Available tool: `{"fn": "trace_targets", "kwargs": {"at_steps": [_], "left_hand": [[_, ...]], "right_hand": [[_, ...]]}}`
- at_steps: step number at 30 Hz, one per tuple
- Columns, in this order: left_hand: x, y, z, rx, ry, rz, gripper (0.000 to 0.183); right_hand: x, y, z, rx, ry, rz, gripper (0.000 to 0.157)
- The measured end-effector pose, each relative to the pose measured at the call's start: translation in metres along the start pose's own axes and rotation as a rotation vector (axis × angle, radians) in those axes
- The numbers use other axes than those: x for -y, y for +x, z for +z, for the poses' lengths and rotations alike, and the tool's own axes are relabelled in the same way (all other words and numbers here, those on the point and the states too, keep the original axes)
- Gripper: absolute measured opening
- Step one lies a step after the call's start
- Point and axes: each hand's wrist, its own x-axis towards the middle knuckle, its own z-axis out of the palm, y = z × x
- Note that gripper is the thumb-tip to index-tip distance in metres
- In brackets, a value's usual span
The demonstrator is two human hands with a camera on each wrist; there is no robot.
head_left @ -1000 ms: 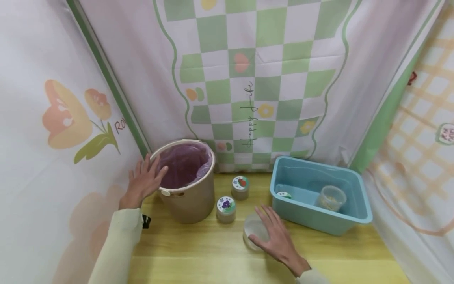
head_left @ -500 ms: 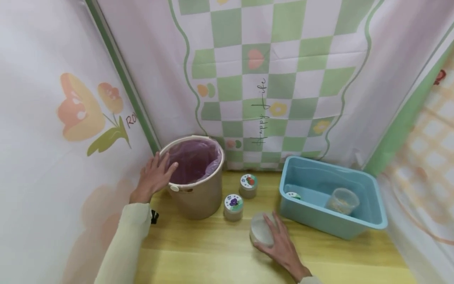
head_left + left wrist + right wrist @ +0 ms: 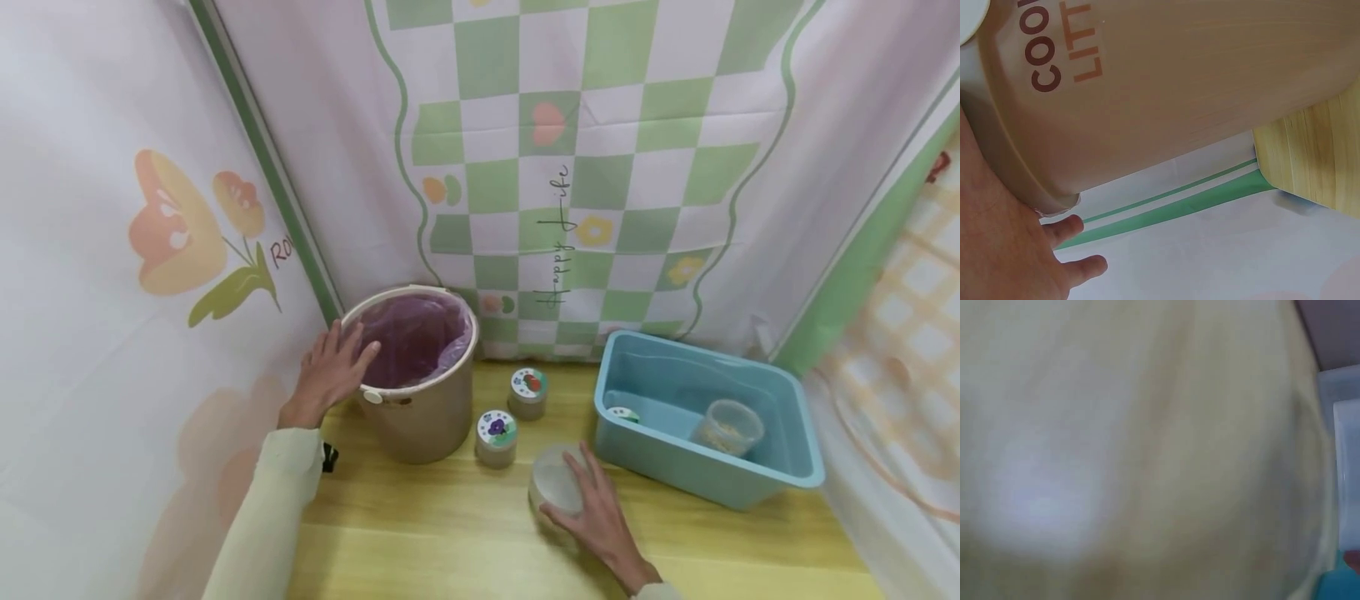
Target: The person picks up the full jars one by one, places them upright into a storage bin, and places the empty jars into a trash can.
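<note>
My left hand lies at the rim of a beige bucket lined with a purple bag, its fingers spread. In the left wrist view, fingertips reach past the bucket's rim. My right hand holds a round translucent tub on the table, thumb on the near side and fingers on the right. Much of the right wrist view is a blur; a pale translucent container shows at its right edge. Two small jars stand between bucket and tub: one with a purple-flower lid, one with a red-print lid.
A blue bin stands on the right, holding a clear round tub with grainy contents and a partly hidden printed lid. A small black object sits beside the left sleeve. Printed curtains enclose the wooden table.
The head view has turned, so everything appears shifted right. My right hand's spread fingers have drawn in around the translucent tub. My left hand stays at the bucket rim.
</note>
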Motion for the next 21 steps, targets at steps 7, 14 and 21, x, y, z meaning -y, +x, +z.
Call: {"fn": "trace_targets", "kwargs": {"at_steps": [7,14,21], "left_hand": [[0.003,0.002,0.002,-0.003,0.004,0.006,0.093],[0.0,-0.002,-0.001,-0.014,0.007,-0.001,0.088],[0.003,0.003,0.002,-0.021,0.016,-0.007,0.095]], "right_hand": [[0.024,0.026,-0.028,0.014,0.02,-0.044,0.099],[0.059,0.058,-0.056,0.028,0.05,-0.049,0.096],[0.099,0.1,-0.084,0.116,0.047,-0.061,0.092]]}}
